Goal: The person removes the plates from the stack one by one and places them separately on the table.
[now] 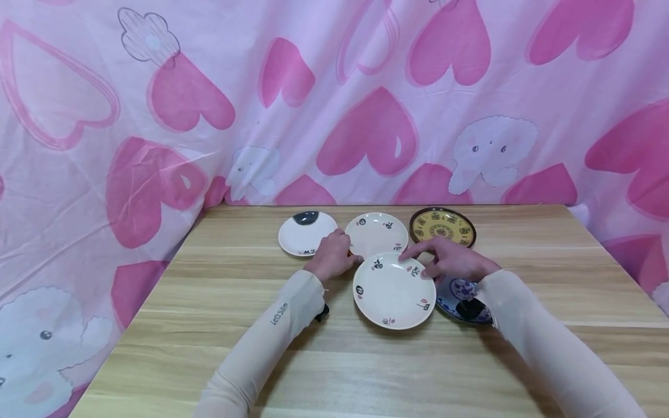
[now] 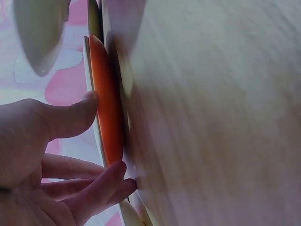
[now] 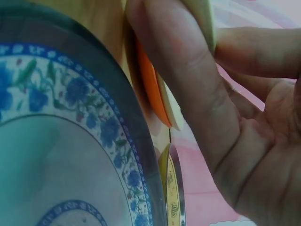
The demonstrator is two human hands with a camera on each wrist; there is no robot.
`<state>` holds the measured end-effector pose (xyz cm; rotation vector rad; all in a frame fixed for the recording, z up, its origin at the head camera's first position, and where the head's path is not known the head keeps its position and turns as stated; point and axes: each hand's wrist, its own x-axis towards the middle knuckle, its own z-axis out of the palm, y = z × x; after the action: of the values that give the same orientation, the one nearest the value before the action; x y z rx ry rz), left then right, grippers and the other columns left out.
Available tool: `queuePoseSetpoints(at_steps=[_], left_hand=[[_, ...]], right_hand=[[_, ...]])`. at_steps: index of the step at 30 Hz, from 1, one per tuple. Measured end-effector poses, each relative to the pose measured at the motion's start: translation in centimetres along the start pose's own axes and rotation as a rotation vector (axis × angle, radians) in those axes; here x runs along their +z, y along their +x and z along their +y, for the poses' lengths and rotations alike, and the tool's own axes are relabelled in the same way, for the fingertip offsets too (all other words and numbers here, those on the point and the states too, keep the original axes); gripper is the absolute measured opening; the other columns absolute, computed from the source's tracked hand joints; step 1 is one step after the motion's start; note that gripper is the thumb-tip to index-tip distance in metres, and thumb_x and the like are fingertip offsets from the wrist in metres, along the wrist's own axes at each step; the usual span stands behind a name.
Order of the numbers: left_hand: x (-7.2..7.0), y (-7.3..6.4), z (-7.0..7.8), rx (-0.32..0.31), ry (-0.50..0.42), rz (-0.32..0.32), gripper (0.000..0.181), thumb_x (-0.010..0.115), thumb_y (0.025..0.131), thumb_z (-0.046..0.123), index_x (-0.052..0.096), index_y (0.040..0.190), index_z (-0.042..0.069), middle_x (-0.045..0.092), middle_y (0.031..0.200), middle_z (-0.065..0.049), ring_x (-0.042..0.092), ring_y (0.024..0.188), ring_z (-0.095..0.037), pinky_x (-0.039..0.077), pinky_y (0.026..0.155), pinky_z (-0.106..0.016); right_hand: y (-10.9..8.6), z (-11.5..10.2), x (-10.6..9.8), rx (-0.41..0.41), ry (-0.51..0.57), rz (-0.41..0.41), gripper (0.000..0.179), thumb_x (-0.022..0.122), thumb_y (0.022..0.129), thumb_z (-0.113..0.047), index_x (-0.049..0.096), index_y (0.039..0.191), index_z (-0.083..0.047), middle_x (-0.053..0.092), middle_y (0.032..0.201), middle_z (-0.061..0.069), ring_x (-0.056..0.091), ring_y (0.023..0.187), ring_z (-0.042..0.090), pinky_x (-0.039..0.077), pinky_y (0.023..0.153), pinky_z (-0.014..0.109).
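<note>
In the head view my right hand pinches the far right rim of a round white plate with small black and red marks. This plate is raised above the table and overlaps the front of a similar white plate behind it. My left hand is at the near left edge of that rear plate. The left wrist view shows its orange underside, with the thumb on the rim and the fingertips at the lower edge. In the right wrist view a finger lies under the raised plate's edge.
A white plate with a black patch lies at the back left. A yellow plate with a dark rim is at the back right. Below my right hand lies a blue flowered plate. A pink heart-patterned cloth hangs behind the wooden table.
</note>
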<state>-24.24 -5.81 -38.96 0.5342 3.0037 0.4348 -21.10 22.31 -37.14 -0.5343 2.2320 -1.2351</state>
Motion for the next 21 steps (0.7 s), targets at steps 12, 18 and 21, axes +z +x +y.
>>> queuePoseSetpoints(at_steps=[12,18,21], left_hand=[[0.0,0.0,0.0,0.011,-0.007,-0.002,0.034,0.075,0.089,0.035,0.064,0.081,0.005,0.061,0.106,-0.012,0.056,0.085,-0.023,0.050,0.078,-0.034],[0.2,0.0,-0.1,0.012,-0.004,0.006,0.034,0.076,0.089,0.036,0.066,0.085,0.004,0.063,0.109,-0.012,0.058,0.088,-0.024,0.052,0.081,-0.036],[0.4,-0.1,-0.2,0.012,-0.010,0.009,0.034,0.075,0.090,0.035,0.067,0.089,0.002,0.063,0.112,-0.012,0.061,0.091,-0.025,0.053,0.084,-0.037]], right_hand=[[0.0,0.0,1.0,-0.026,-0.010,-0.048,0.052,0.065,0.082,0.010,0.065,0.131,-0.006,0.047,0.149,0.025,0.068,0.070,0.020,0.060,0.058,0.040],[0.1,0.0,1.5,-0.031,-0.051,-0.055,0.051,0.064,0.083,0.010,0.066,0.131,-0.009,0.048,0.148,0.024,0.066,0.070,0.017,0.060,0.059,0.040],[0.2,-0.1,1.7,-0.026,-0.068,-0.047,0.050,0.065,0.083,0.009,0.067,0.129,-0.011,0.049,0.147,0.023,0.067,0.072,0.016,0.060,0.059,0.040]])
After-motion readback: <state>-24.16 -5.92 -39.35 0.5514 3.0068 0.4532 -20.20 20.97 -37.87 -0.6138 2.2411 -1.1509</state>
